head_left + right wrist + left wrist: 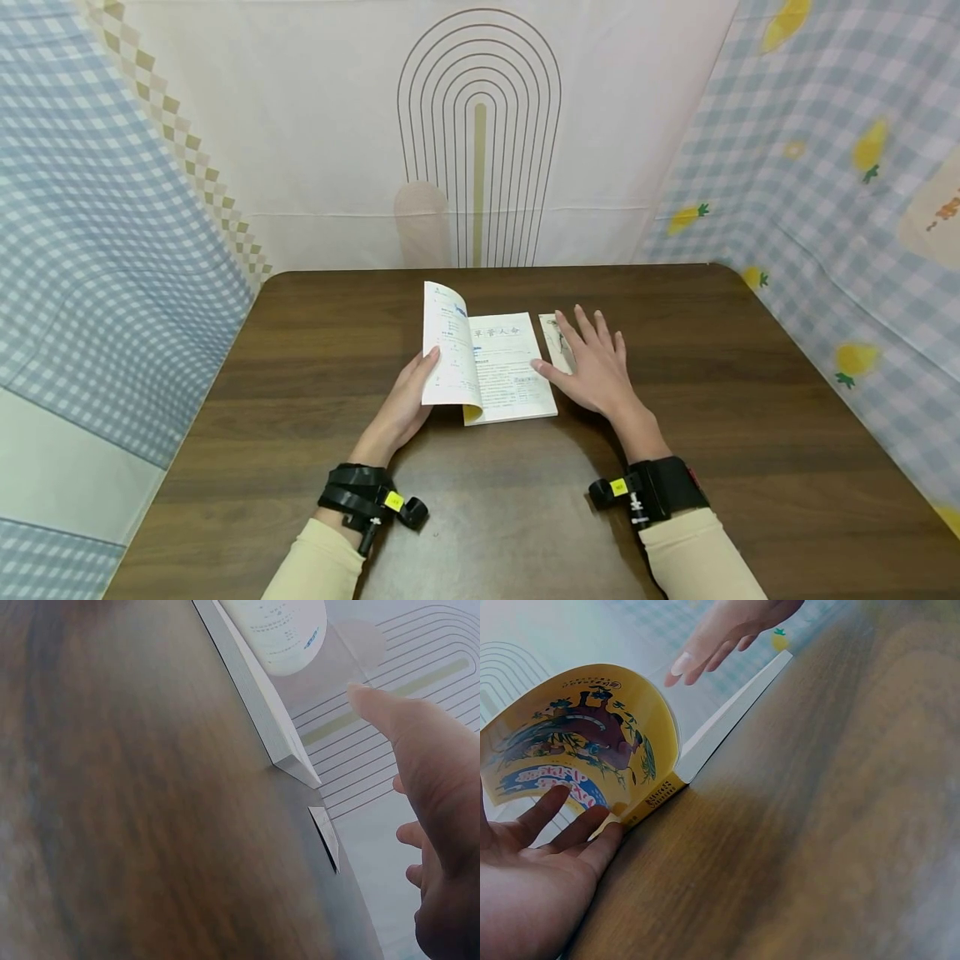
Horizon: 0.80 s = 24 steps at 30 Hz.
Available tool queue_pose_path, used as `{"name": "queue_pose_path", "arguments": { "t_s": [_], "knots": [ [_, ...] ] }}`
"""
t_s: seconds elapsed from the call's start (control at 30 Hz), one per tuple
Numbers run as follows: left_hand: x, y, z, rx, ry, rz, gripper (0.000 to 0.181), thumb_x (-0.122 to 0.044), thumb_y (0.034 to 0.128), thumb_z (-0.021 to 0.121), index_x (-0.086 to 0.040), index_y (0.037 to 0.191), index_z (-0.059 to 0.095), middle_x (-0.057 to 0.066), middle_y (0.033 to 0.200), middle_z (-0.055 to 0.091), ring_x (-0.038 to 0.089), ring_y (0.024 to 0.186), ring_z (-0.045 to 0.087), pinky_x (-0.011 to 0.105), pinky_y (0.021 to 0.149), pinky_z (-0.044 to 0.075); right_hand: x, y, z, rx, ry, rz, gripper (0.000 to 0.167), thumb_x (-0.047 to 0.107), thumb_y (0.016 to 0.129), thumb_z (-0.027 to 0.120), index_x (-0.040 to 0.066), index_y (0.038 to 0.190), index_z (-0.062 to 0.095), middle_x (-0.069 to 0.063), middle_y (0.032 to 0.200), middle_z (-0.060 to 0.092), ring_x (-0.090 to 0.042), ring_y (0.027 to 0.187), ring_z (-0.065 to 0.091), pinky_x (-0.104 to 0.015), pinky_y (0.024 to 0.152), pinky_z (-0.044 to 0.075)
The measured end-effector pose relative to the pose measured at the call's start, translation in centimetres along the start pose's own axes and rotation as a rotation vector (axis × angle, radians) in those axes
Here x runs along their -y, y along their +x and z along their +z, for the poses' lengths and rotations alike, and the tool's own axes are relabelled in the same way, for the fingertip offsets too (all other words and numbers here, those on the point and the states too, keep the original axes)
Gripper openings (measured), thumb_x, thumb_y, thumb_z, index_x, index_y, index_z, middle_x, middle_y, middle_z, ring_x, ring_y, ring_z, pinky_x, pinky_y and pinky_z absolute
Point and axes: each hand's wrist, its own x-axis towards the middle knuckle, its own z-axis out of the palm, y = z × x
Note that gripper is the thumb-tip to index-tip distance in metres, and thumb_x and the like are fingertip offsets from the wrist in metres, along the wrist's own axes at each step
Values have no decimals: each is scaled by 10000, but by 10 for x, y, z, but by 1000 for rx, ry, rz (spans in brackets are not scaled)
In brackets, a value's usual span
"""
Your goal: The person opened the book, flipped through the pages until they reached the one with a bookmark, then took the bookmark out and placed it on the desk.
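A paperback book (513, 371) lies open on the table, its left pages and cover lifted and curving upward. My left hand (397, 408) holds this raised side, thumb on the printed page and fingers behind. In the left wrist view, the yellow cover (645, 727) shows a colourful picture, with fingers (581, 825) against its outside. My right hand (596, 371) is spread with straight fingers, to the right of the book. Partly hidden beneath it is a flat, pale card-like piece (553, 340) with a dark drawing. The right wrist view shows that hand raised above the piece (325, 834).
The brown wooden table (315, 333) has rounded far corners. Behind it hangs a white cloth (322, 125) with arched lines. Blue checked cloths hang at the left (112, 208) and right (810, 208). Both wrists wear black camera straps (360, 492).
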Motion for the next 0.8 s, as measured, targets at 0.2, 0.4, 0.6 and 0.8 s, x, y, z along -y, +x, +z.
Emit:
{"name": "queue_pose_path", "arguments": {
  "t_s": [0.2,0.4,0.6,0.8],
  "knots": [
    [1,0,1,-3,-2,13,567,-477,1147,388,-153,1613,399,159,1444,589,170,1191,636,314,1020,467,0,0,2,1,-2,1,998,771,950,554,235,1712,195,-141,1772,97,-438,1613,-3,-756,1192,49],
    [2,0,0,0,-5,13,577,-490,1149,349,-151,1612,410,143,1504,542,175,1251,588,316,1072,412,-1,0,3,2,-1,0,990,773,954,539,236,1712,196,-162,1765,120,-460,1606,29,-766,1184,65],
    [2,1,-1,7,-6,12,598,-514,1141,335,-161,1620,401,143,1547,508,187,1285,564,340,1100,379,1,0,2,2,15,-9,990,765,951,552,232,1711,207,-153,1768,110,-454,1608,23,-764,1186,60],
    [2,0,-1,5,-6,9,623,-525,1138,315,-157,1637,375,143,1546,508,174,1269,571,350,1111,357,1,1,3,-7,13,-27,994,775,945,552,232,1708,219,-146,1768,121,-454,1606,53,-756,1191,72]
  ]
}}
